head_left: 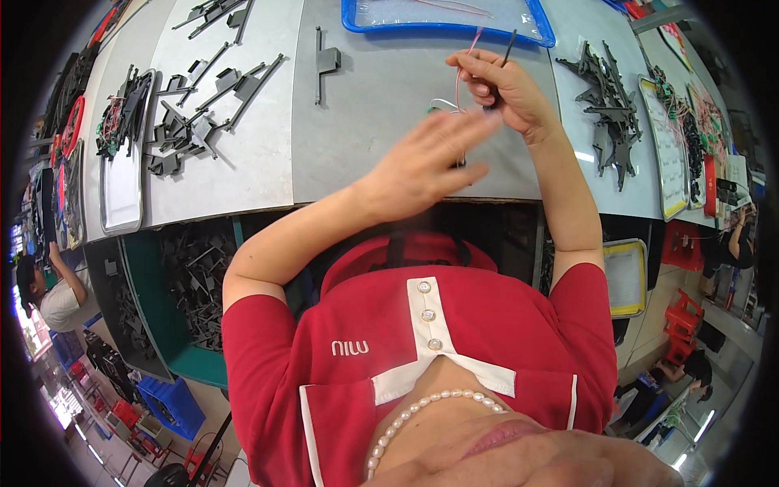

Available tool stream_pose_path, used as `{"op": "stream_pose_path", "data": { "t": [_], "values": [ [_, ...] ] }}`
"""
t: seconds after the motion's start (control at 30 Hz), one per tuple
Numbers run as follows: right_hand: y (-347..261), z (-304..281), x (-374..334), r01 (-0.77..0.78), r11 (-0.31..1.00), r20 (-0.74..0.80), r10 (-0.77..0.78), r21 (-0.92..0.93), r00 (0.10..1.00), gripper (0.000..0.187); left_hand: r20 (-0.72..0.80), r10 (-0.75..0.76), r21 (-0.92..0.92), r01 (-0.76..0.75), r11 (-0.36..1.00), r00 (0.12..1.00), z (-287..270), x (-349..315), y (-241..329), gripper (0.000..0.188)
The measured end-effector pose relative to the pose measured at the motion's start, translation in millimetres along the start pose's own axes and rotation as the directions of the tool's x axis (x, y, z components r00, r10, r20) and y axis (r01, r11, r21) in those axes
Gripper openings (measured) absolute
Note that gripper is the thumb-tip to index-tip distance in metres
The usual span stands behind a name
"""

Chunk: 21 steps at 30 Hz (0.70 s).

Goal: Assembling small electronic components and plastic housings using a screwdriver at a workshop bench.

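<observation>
Dark slender piece [510, 49] and pink wire [476, 39] are both located at the right hand, over the grey table [341, 138]. Beyond the hands stands a blue-rimmed tray [347, 18]. The left hand [430, 154] is blurred, fingers extended and thumb apart; whether it holds anything cannot be determined. The right hand [510, 89] is curled closed around the dark piece, thumb and forefinger near the wire; a pinch on the wire is not confirmed. One black bracket [327, 61] lies apart, left of the tray. Assessment: the step in hand appears to be handling wire and piece together. The next move likely calls for a steady right grip while the left fingers control the wire.
</observation>
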State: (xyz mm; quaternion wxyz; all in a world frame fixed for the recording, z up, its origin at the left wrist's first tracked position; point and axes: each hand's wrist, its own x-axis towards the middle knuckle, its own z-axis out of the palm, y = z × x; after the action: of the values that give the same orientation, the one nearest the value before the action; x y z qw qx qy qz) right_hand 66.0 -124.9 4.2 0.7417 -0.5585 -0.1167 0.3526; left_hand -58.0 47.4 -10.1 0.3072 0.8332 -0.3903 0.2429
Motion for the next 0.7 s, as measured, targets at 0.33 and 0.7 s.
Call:
{"op": "stream_pose_path", "data": {
  "t": [0.33,0.7],
  "values": [
    [-12,-33,-13,0.252,0.940,-0.295,-0.313,-0.229,0.903,0.043,0.274,0.055,-0.199,0.001,0.980,0.960,7,-15,4,0.034],
    [-17,-14,-21,0.222,0.877,-0.294,-0.366,-0.427,0.883,0.027,-0.216,-0.744,0.458,0.739,0.494,0.632,-53,11,-149,0.034]
  ]
}}
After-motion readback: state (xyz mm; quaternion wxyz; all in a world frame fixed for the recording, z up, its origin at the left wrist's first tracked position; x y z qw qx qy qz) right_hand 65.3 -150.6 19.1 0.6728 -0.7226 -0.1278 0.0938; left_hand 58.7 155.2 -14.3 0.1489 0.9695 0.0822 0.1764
